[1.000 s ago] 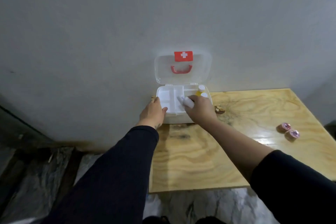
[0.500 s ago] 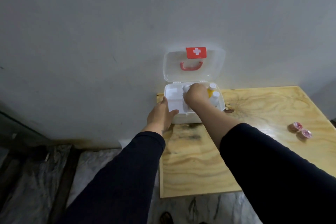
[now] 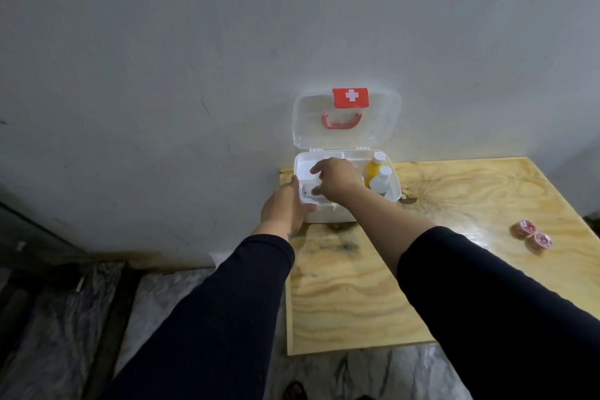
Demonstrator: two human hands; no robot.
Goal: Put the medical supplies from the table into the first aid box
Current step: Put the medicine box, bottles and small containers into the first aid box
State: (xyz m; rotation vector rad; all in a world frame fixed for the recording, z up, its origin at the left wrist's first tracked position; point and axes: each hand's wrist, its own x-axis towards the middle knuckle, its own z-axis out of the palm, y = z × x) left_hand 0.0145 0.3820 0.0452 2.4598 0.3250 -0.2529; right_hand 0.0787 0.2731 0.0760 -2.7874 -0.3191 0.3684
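Note:
The white first aid box (image 3: 394, 187) stands open at the table's far left corner. Its clear lid (image 3: 383, 127), with a red cross label and a pink handle, leans on the wall. A yellow bottle (image 3: 372, 170) and a white bottle (image 3: 380, 183) stand upright in its right part. My left hand (image 3: 285, 208) grips the box's front left corner. My right hand (image 3: 334, 180) reaches down into the divided tray (image 3: 303, 169) on the left side, fingers curled. What lies under them is hidden. Two small pink round packs (image 3: 532, 234) lie on the table to the right.
The wooden table (image 3: 357, 295) stands against a grey wall, with its left edge just beside the box. A dark knot (image 3: 407, 200) marks the wood right of the box. Left of and below the table is marbled floor.
My right hand, which held a small white bottle over the box, has gone down and left into the tray, and the bottle no longer shows. My left hand has stayed on the box's corner.

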